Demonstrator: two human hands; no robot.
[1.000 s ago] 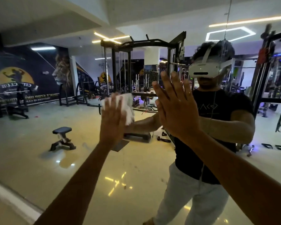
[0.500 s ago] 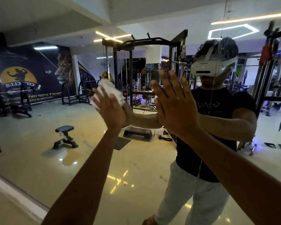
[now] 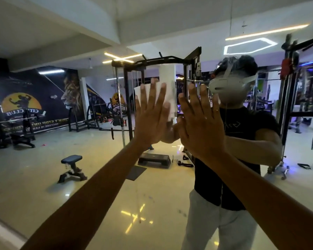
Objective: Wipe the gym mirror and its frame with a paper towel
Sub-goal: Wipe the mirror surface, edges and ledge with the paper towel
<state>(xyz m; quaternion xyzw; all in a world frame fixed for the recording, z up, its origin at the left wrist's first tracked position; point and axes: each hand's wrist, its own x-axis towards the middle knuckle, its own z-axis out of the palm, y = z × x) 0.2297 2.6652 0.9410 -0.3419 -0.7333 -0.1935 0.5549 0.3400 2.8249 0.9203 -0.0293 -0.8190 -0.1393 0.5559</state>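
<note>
A large gym mirror (image 3: 61,186) fills the view and reflects the room and a person in a headset. My left hand (image 3: 151,116) presses a white paper towel (image 3: 172,98) flat against the glass with straight, spread fingers. The towel shows above and to the right of those fingers. My right hand (image 3: 201,123) lies flat on the glass just to the right, fingers straight, holding nothing. A pale strip of the mirror's frame (image 3: 4,233) runs along the bottom left corner.
All else is reflection: a black cable rack (image 3: 126,98), a small bench (image 3: 71,168), a step platform (image 3: 154,160) and a wall mural (image 3: 25,109). Both my forearms reach in from the bottom edge.
My left hand has swept the towel to the right and slightly up across the glass, ending next to my right hand. My right hand has stayed put on the glass.
</note>
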